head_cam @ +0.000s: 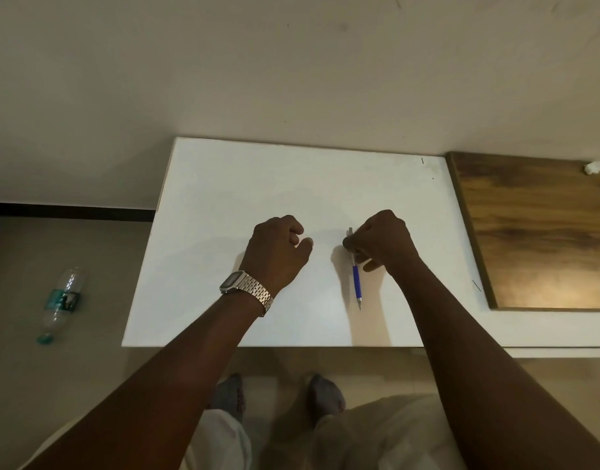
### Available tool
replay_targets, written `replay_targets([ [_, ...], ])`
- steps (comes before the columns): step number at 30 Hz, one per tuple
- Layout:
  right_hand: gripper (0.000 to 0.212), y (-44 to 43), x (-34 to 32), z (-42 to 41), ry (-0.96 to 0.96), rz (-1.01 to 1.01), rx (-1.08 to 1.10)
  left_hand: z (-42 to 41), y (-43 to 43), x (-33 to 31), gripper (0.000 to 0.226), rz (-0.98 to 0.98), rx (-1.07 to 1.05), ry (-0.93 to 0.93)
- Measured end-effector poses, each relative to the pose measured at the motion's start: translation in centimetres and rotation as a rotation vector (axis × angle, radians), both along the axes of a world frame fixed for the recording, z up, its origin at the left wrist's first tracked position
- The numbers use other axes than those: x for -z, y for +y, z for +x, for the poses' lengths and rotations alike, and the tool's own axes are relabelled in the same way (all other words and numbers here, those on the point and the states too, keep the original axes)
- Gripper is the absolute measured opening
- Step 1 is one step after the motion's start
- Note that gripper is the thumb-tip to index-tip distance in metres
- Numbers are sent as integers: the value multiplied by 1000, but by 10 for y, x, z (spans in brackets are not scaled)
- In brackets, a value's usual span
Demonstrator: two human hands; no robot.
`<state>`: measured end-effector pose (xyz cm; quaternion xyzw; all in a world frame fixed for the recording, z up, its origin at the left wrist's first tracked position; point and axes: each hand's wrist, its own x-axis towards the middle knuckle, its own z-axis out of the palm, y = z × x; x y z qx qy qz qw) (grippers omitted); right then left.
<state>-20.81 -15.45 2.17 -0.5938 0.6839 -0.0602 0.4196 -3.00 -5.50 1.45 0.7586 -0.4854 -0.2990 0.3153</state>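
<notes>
**Right hand holds the blue pen over the white table**

The pen (356, 283) has a blue barrel and a metal tip, and the tip points toward the person. Its upper end is pinched between the curled fingers of the right hand (381, 240), near the middle of the white table (224, 198). I cannot tell if the tip rests on the surface or is a little above it.

The left hand (278, 249) is near the pen but apart from it. It is clenched into a loose fist with nothing visible inside, and its wrist carries a metal watch (246, 288).

A wooden board (536, 232) lies on the right part of the table, with a small crumpled white thing (593, 167) on its far corner. A plastic bottle (63, 300) lies on the floor, left of the table.
</notes>
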Motion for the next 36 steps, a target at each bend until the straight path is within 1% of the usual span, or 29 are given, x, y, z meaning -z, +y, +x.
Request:
replay_targets([
  [3, 18, -2, -8, 1, -163, -32, 58, -3, -1, -3, 23, 26, -2, 176],
  [5, 19, -1, -16, 4, -320, -50, 60, -3, 0, -3, 26, 116, 45, 382],
  [7, 14, 1, -24, 8, -486, -63, 54, -4, 0, -5, 21, 186, 130, 618],
  [9, 9, 2, -31, 12, -621, -78, 66, -7, -1, -8, 16, 181, 180, 795],
  [11, 10, 2, -36, 14, -697, -100, 89, -9, -1, -13, 14, 141, 179, 909],
  [13, 24, 3, -40, 14, -744, -122, 85, -9, -2, -15, 12, 94, 172, 938],
  [15, 40, 3, -43, 13, -762, -142, 31, -9, -2, -16, 11, 72, 162, 936],
  [17, 47, 3, -45, 13, -743, -160, -36, -8, -2, -16, 11, 64, 147, 935],
  [21, 51, 5, -44, 15, -682, -191, -147, -7, -2, -14, 14, 46, 125, 927],
  [23, 54, 6, -44, 16, -656, -205, -170, -5, -2, -13, 16, 37, 121, 924],
  [29, 55, 2, -44, 18, -716, -210, -140, -5, -2, -10, 10, 9, 118, 931],
  [36, 49, 2, -44, 22, -764, -202, -118, -3, -3, -6, 17, -2, 109, 912],
])
